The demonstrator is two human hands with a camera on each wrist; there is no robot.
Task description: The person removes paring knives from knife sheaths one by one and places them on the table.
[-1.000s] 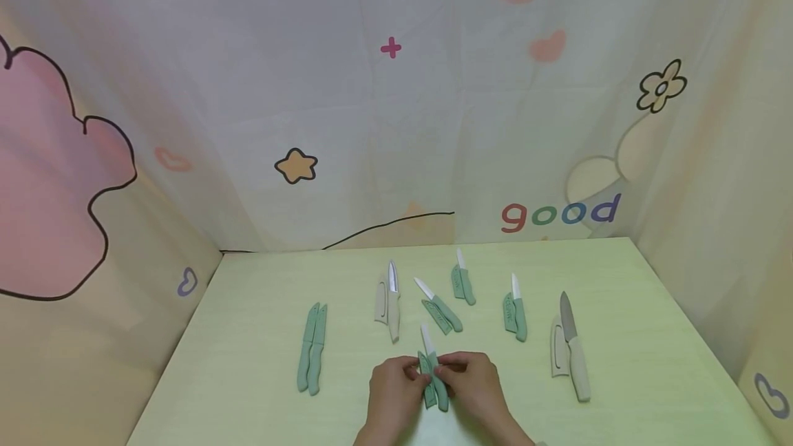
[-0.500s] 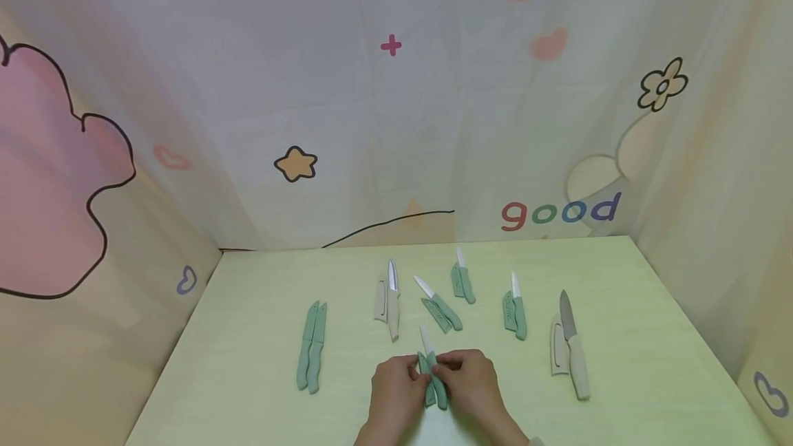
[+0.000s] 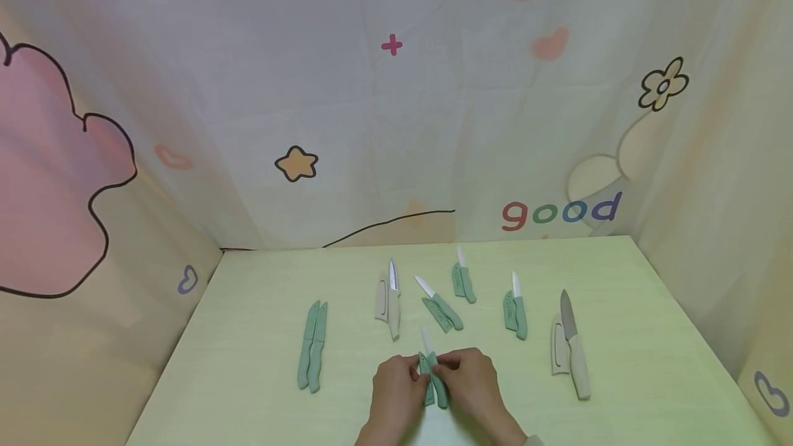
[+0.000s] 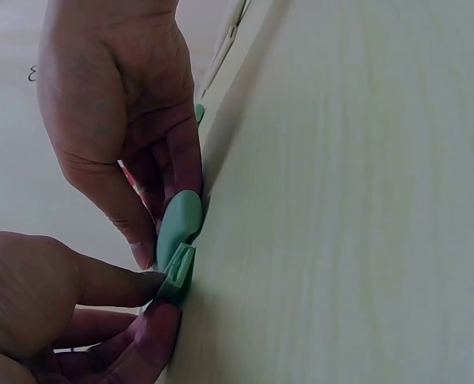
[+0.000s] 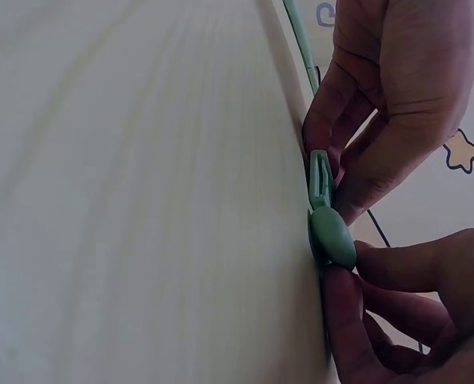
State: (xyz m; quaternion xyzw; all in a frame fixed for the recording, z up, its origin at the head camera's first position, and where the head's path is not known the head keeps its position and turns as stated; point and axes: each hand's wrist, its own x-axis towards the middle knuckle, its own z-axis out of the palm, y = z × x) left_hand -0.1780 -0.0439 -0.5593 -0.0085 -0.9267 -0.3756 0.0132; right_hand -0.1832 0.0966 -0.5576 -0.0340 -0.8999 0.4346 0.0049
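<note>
Near the table's front edge, my left hand (image 3: 396, 387) pinches a green blade sheath (image 3: 429, 396). My right hand (image 3: 473, 378) pinches the green handle of a paring knife (image 3: 440, 394) right beside it. The knife's white blade points away from me, bare, past the sheath. In the left wrist view, the slotted end of the sheath (image 4: 178, 268) shows between thumb and fingers, with the rounded handle end (image 4: 181, 220) close by. The right wrist view has the handle (image 5: 334, 238) held low, at the table surface, the sheath (image 5: 320, 178) alongside.
Beyond my hands lie several green paring knives, one of them slanted (image 3: 447, 312), each beside its sheath. Two sheathed green knives (image 3: 312, 349) lie at left. A beige-handled knife (image 3: 394, 312) and a larger one (image 3: 579, 367) have beige sheaths beside them. A printed curtain (image 3: 396, 122) surrounds the table.
</note>
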